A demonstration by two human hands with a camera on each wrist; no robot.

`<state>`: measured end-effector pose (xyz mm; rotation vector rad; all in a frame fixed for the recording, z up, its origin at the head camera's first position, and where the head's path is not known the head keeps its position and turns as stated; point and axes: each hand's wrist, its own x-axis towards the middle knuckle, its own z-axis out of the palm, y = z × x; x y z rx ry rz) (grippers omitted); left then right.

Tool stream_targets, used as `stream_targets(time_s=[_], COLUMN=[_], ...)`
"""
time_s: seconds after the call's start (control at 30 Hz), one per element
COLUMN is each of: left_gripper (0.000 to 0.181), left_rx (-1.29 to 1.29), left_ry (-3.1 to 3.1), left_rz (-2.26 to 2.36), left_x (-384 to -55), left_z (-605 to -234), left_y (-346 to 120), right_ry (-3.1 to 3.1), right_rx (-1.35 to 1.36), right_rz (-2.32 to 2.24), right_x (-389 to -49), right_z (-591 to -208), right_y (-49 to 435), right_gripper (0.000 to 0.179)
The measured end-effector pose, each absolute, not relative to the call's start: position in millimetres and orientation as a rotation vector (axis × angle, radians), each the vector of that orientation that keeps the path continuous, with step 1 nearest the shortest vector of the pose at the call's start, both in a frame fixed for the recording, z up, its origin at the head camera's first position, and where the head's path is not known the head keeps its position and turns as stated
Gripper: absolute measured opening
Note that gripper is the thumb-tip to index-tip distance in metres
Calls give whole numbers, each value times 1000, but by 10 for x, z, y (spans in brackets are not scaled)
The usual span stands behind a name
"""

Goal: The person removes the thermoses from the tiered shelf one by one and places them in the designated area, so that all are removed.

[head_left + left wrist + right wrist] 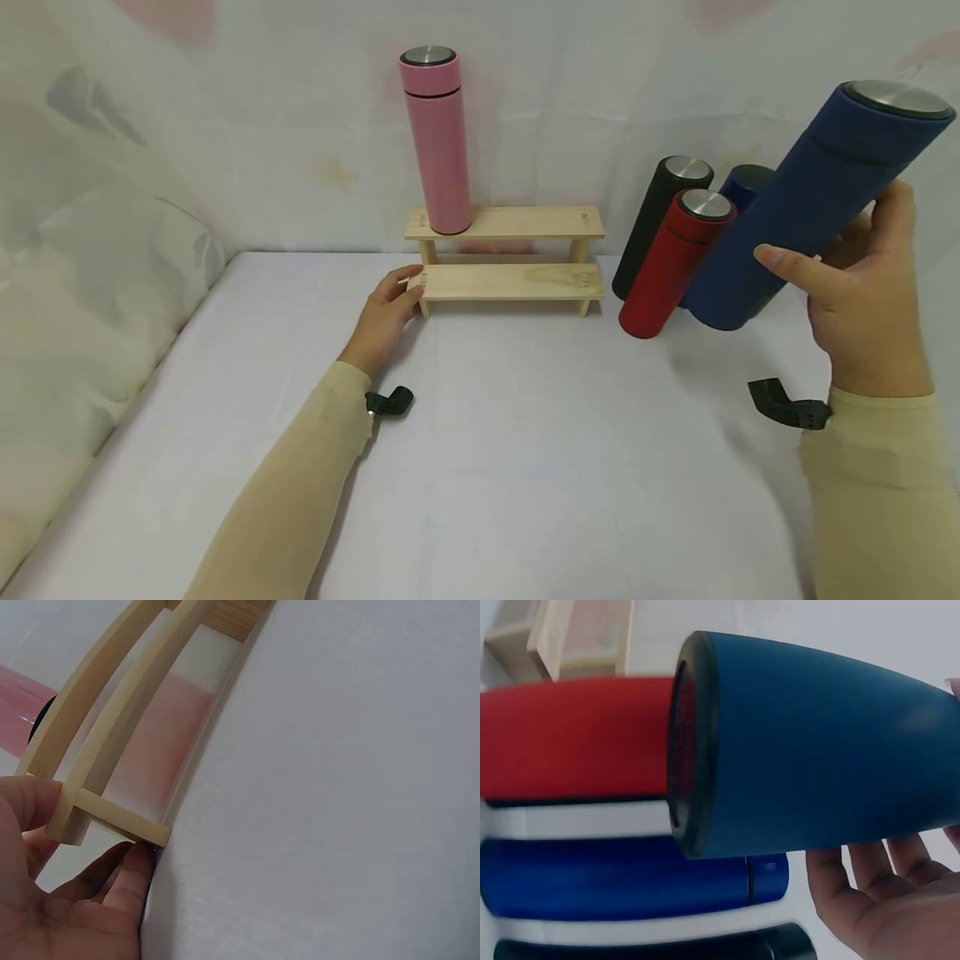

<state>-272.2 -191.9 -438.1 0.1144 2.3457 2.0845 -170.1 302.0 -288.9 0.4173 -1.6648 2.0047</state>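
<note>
My right hand (870,304) grips a large blue thermos flask (817,187) with a silver lid top, tilted and raised at the right. Its base faces the camera in the right wrist view. My left hand (381,323) holds the left end of a two-step wooden stand (517,282); in the left wrist view its thumb lies on the step's end and its fingers are at the leg. On the stand's upper step, at the left, a pink thermos flask (438,154) stands upright.
Beyond the held flask stand a red flask (670,271), a black flask (651,229) and a smaller blue flask (745,182). The right wrist view also shows a dark flask (652,950). White cloth (517,450) covers the table, and patterned fabric (300,125) hangs behind.
</note>
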Motion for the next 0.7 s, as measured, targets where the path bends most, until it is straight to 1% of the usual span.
stream_targets(time_s=[0.23, 0.43, 0.7], left_gripper=[46, 47, 47], left_rx=[108, 103, 93], left_ry=[2341, 2348, 2343], left_rz=[2083, 2071, 2063], left_x=[-2747, -2748, -2740], left_z=[-4407, -4412, -4400], left_y=[-1947, -1946, -1946], right_ry=[-1627, -1850, -1936], right_rx=[332, 173, 234], right_rz=[2008, 1895, 1920], right_x=[-1761, -1812, -1937], right_z=[-2950, -3063, -3257], right_y=[3236, 3412, 3552], right_gripper=[92, 100, 108])
